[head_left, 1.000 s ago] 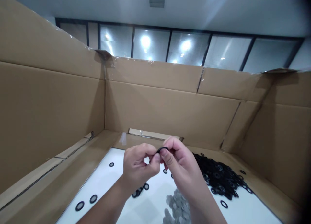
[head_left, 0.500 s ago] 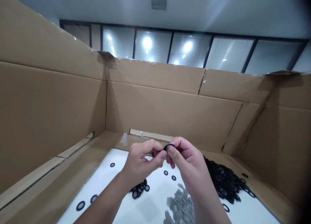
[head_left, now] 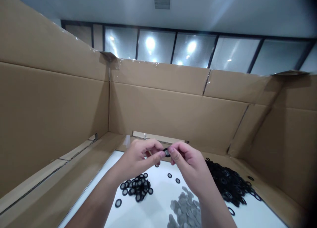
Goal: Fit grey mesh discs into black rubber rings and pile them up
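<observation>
Between both hands I hold a black rubber ring (head_left: 166,152) with a pale grey disc showing inside it. My left hand (head_left: 141,157) pinches its left edge between thumb and fingers. On the opposite edge, the thumb and fingers of my right hand (head_left: 188,163) are closed. Below the left hand lies a pile of black rings with grey centres (head_left: 139,185). Loose grey discs (head_left: 185,210) are heaped beside my right forearm. To the right of that forearm is a larger heap of black rings (head_left: 229,181), mostly without visible discs.
A white board (head_left: 158,201) lies under the piles. Tall cardboard walls (head_left: 158,112) enclose it at the back and both sides. Several single rings are scattered about, among them a ring (head_left: 118,203) at lower left and a ring (head_left: 251,178) on the cardboard at right.
The held ring has turned from nearly edge-on to show its face and grey disc. My left hand and forearm have shifted left, uncovering more of the pile of rings with grey centres.
</observation>
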The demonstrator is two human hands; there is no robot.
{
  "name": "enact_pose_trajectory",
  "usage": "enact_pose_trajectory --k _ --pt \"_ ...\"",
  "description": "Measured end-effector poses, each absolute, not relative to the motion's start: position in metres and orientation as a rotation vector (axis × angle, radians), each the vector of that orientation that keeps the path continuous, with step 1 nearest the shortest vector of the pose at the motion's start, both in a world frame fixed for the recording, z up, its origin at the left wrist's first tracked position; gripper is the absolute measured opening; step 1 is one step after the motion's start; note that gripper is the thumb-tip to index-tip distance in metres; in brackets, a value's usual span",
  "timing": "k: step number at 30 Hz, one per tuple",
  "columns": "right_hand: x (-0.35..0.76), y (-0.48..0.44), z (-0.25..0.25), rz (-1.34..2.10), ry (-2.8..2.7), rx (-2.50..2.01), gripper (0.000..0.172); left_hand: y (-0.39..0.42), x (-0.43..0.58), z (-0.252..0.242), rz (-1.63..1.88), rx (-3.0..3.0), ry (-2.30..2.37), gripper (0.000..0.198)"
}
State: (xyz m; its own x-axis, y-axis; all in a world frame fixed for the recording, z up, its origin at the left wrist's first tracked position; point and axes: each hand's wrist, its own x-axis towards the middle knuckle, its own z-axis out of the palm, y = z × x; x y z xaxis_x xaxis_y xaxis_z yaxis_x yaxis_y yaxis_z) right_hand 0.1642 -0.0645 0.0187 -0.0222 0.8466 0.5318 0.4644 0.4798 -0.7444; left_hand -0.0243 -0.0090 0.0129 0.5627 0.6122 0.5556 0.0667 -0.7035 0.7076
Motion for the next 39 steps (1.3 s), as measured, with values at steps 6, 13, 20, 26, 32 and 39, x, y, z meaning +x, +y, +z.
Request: enact_pose_trajectory --k 6,13,20,26,32,39 --pt "0.164 -0.063 0.015 0.561 -1.604 -1.034 0.031 -0.006 -0.022 0.011 1.154 1.882 0.433 0.019" --pt "0.163 -0.061 0.012 0.562 -1.531 -0.974 0.023 -0.006 -0.016 0.011 1.181 1.648 0.342 0.019" --pt "0.155 -0.057 0.007 0.628 -1.452 -0.879 0.017 -0.01 -0.01 0.01 1.153 1.529 0.294 0.018" --pt "0.154 -0.056 0.006 0.675 -1.484 -0.822 0.021 -0.007 -0.008 0.007 1.136 1.447 0.23 0.018" --pt "0.155 -0.058 0.007 0.409 -1.716 -0.93 0.041 -0.008 -0.013 0.011 1.011 1.541 0.234 0.017" --pt "0.138 -0.054 0.003 0.144 -1.663 -0.765 0.039 -0.013 -0.013 0.011 1.034 1.517 0.308 0.025"
